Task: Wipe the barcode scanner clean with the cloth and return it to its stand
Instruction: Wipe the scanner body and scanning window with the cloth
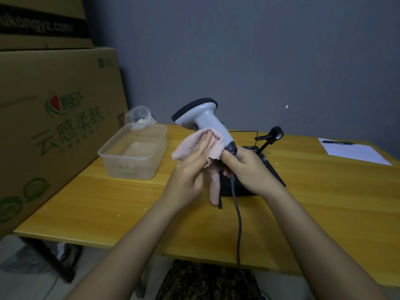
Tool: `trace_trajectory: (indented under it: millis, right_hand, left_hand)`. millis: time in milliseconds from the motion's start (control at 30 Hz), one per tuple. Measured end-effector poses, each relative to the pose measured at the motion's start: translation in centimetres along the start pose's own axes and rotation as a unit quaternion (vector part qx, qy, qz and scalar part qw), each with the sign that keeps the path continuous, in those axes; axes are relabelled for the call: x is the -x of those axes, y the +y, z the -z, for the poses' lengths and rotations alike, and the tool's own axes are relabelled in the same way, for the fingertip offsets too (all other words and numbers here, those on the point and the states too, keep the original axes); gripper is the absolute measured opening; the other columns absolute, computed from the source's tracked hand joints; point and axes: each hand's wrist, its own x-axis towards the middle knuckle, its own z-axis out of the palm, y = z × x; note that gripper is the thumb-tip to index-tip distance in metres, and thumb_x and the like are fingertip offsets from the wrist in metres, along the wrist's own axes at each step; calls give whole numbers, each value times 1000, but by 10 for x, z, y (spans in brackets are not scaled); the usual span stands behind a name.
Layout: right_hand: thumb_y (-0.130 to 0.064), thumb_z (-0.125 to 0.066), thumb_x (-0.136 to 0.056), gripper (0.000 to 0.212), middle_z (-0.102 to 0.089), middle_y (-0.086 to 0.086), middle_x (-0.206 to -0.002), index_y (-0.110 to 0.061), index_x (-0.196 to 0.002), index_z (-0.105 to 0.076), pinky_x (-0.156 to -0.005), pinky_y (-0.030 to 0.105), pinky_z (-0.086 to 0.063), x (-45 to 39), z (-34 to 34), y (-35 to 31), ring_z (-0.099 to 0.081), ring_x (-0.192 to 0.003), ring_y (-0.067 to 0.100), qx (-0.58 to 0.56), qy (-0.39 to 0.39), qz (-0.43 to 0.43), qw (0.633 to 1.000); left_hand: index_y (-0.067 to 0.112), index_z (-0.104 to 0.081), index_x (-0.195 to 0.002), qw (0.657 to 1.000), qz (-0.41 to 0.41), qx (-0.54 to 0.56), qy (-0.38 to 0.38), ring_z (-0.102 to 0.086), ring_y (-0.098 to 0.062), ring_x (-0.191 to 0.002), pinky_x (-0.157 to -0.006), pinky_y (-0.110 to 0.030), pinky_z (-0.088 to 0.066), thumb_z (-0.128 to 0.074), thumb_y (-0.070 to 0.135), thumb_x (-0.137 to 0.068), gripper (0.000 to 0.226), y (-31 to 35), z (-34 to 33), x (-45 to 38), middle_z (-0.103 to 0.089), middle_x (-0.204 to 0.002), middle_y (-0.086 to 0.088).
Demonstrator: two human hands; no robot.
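We are gripping the barcode scanner (207, 120) by its handle base with our right hand (249, 169) — fingers curled round it — while our left hand (190, 169) is pressing the pink cloth (201, 146) against the handle with straight fingers. Behind — the black stand (270, 139) is waiting on the table (108, 202).

**Other things on and around the yellow table**

A clear plastic tub (134, 151) sits near the left edge of the yellow table (108, 204). Something pale lies flat inside it. A crinkly clear plastic bag (137, 117) is just behind the tub, at the back left corner. A white sheet of paper (355, 151) lies at the far right edge, with a dark pen (337, 142) on top. Big brown cardboard boxes (49, 118) are stacked to the left of the table. A grey wall (259, 50) stands behind.
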Motion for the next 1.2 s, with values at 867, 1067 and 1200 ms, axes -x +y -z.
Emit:
trace_trajectory:
  millis: [867, 1067, 1200]
  right_hand:
    - [-49, -53, -83, 45, -57, 9, -67, -4, -75, -56, -44, 29, -34, 2, -46, 16, -57, -59, 26, 474, 115, 142, 861]
    - [-51, -61, -78, 46, -56, 8, -59, -7, -68, -56, -43, 26, -26, 2, -61, 14, -55, -51, 24, 494, 143, 162, 842]
    - [-75, -30, -78, 64, -56, -1, -81, -15, -82, -50, -59, 37, -39, 2, -45, 8, -52, -74, 19, 308, -53, 74, 947]
  left_hand:
    - [13, -71, -80, 824, 494, 270, -62, -66, -7, -74, -76, -23, -48, -65, 43, -81, 31, 17, 30, -23, -72, -80, -1]
    - [16, -57, -57, 816, 504, 283, 7, -58, -6, -50, -54, -16, -49, -76, 24, -75, 27, 5, 26, -9, -63, -52, 3]
    - [14, -58, -64, 812, 507, 288, 29, -61, -8, -53, -55, -17, -52, -73, 16, -78, 21, 0, 36, 0, -66, -57, 0]
